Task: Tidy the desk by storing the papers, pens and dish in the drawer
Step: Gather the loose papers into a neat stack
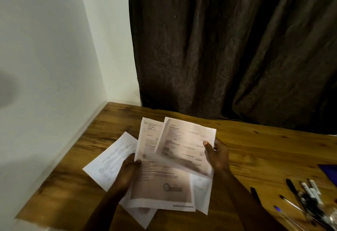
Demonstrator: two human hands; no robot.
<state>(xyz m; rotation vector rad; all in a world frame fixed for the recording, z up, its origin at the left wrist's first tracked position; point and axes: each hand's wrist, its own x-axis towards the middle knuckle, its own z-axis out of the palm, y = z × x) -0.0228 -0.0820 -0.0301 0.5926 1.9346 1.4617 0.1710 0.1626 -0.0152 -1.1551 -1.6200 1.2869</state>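
Wooden desk (pixel 255 150) fills the lower half of the frame, set against a white wall (pixel 45 48) at left and a dark brown curtain (pixel 228 48) behind. Both hands grip a loose fan of printed papers (pixel 164 181) at lower centre, held just above the desk. Left hand (pixel 127 172) clamps the sheets' left edge, thumb on top. Right hand (pixel 217 156) clamps the right edge, thumb over the uppermost page. Sheets overlap unevenly; print is blurred, unreadable. Pens (pixel 306 198) lie scattered on the desk at lower right, apart from the papers. Blue object (pixel 330 173) at the right edge, cut off; identity unclear.
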